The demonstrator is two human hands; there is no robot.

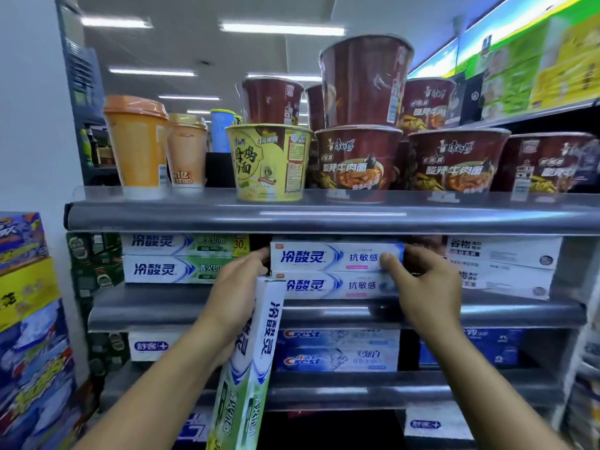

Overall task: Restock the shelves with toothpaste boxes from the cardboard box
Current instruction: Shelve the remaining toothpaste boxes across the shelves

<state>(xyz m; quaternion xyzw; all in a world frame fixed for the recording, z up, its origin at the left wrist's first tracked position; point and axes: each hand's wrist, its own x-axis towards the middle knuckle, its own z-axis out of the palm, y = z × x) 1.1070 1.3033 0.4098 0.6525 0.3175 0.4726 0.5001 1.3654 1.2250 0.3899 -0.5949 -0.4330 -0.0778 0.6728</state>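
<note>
Grey metal shelf unit filled the view, its front rails running left to right. The top shelf carried red and yellow paper noodle tubs.

Middle shelf, along its front edge:
- green-and-white carton stack toward the left end
- a blue-and-white pair at the centre
- white grain-print cartons toward the right end

The long blue-and-white toothpaste box lay on top of the centre pair. Its long axis was parallel to the front edge and its printed face pointed outward. It sat straight ahead, between the hands.

The hands were apart, one at each end of that box.
- The right hand pinched the right end, with the thumb on the front face and the fingers hidden behind.
- The left hand touched the left end with its fingertips. It also clutched a long green-and-white toothpaste box, held upright and hanging down across the lower rails. Possibly two boxes side by side; could not tell.

Judgement:
- The top box was already aligned and needed only squaring back.
- Headroom under the upper rail looked tight.
- The upright box would need turning level, and its matching stack lay nearer the left hand.
- Depth behind the stacks could not be seen.

Supply carton not in view.
</note>
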